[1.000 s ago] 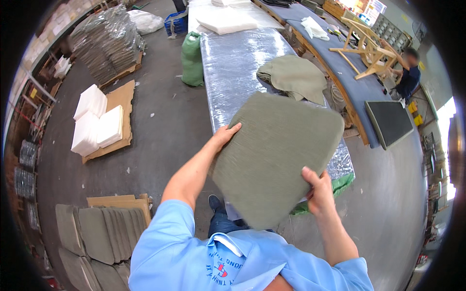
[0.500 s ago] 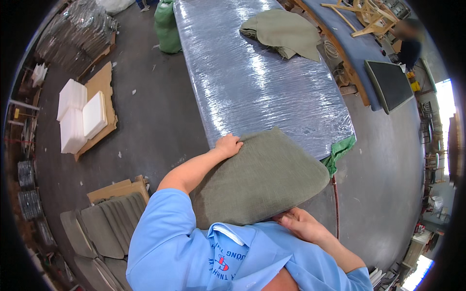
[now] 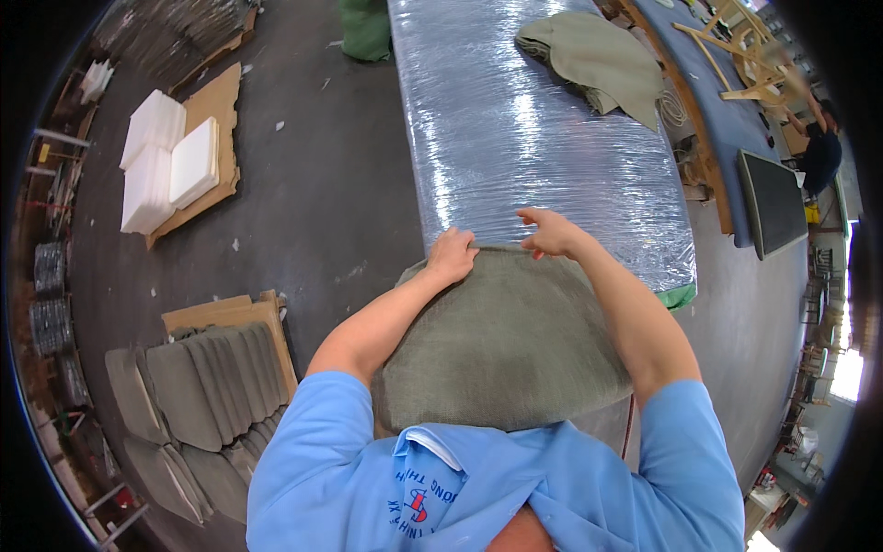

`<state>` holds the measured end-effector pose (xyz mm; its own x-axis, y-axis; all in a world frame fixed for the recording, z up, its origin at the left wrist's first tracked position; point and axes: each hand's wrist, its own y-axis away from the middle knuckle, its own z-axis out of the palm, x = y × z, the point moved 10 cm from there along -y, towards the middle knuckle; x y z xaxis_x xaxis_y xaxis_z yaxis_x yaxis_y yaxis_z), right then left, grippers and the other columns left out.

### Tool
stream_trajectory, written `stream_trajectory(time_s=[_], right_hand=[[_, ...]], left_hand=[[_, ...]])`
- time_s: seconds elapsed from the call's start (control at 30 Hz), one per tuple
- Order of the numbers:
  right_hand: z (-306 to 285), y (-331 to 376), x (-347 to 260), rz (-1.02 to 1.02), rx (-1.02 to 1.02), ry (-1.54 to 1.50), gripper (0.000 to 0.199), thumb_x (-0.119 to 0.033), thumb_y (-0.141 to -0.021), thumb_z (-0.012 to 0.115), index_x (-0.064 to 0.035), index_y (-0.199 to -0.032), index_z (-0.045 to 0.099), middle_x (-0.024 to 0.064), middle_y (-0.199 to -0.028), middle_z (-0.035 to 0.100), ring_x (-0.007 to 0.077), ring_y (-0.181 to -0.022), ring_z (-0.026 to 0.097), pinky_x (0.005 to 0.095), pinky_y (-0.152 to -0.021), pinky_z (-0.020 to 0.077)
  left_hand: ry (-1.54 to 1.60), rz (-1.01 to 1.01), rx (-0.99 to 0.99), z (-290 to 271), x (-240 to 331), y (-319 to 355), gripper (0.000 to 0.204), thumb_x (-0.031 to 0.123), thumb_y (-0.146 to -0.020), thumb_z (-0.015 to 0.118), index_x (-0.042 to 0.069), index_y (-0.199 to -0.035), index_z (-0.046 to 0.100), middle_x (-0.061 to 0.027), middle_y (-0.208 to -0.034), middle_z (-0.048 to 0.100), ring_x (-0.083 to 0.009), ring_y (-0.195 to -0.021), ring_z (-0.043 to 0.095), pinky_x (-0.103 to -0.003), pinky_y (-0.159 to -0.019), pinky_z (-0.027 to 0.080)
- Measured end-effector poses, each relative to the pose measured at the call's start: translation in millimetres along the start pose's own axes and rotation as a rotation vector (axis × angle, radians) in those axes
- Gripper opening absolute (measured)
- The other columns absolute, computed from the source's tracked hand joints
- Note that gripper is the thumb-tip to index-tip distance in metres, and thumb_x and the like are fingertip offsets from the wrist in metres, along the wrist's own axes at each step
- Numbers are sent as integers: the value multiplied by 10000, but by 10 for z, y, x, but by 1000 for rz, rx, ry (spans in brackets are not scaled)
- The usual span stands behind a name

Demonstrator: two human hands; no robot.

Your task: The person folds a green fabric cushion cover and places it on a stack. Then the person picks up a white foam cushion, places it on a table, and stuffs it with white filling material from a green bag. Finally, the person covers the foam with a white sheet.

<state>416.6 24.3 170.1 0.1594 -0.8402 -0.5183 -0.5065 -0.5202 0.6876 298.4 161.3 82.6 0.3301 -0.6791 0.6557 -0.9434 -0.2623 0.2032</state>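
A padded seat cushion in olive-grey fabric (image 3: 506,340) lies between my body and the near end of the plastic-wrapped table (image 3: 552,166). At its far left edge, my left hand (image 3: 452,257) is closed on the fabric, thumb along the rim. My right hand (image 3: 553,234) is at the middle of the far edge, fingers apart and index finger stretched out to the left. Whether its lower fingertips touch the fabric is hard to see. The cushion's near edge is against my blue shirt.
Olive fabric pieces (image 3: 598,64) lie piled farther up the table. Several similar cushions (image 3: 212,386) stand stacked at lower left. White foam blocks (image 3: 152,166) rest on cardboard at left. Behind a blue-topped bench (image 3: 699,101) on the right, a person (image 3: 819,156) handles a wooden frame (image 3: 736,55).
My right hand has moved from the cushion's near edge to its far edge. The cushion has turned so its far edge faces the table squarely. My left hand keeps its hold.
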Motion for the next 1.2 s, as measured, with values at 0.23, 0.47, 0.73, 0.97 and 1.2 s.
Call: stream_trajectory(time_s=[0.23,0.47,0.73,0.97,1.2], right_hand=[[805,-738,461,248,-210,123,616,-259,-892,802,-19,-1413,576,104,-854,686,164,-580,579,380,-487,430],[796,-827,504,-43,281,217,403,-370,-929,710,-81,-1211,712,191,-1056,738,363,-1025,695,462,-848,530],[797,-934,444,20,328,156,371,-389,-917,698,-78,-1119,718,186,-1040,729,403,-1028,671,479,-889,522],[469,-843,778,65,-78,352,535,-456,-889,734,-76,-1262,688,174,-1272,684,339,-1214,630,434,-1020,502],[455,-703,720,-114,177,323,334,-387,-986,610,-68,-1053,686,180,-1060,716,391,-1055,654,504,-895,508]], left_hand=[[98,-47,71,-33,-69,-12,197,223,-998,576,37,-1046,531,-257,-861,689,-471,-867,670,-576,-775,504],[-52,-64,-47,185,-137,-150,255,301,-1062,427,54,-1044,487,-249,-796,694,-492,-791,671,-598,-725,501],[-88,-67,-14,244,-237,-268,243,319,-1057,446,81,-1058,496,-233,-757,688,-486,-747,667,-601,-685,494],[-166,140,-49,30,-221,-74,381,430,-1039,513,81,-889,545,-153,-745,684,-406,-725,672,-523,-644,514],[-279,168,78,-70,-480,80,514,520,-1011,538,94,-726,573,-111,-640,648,-348,-589,646,-452,-546,503]])
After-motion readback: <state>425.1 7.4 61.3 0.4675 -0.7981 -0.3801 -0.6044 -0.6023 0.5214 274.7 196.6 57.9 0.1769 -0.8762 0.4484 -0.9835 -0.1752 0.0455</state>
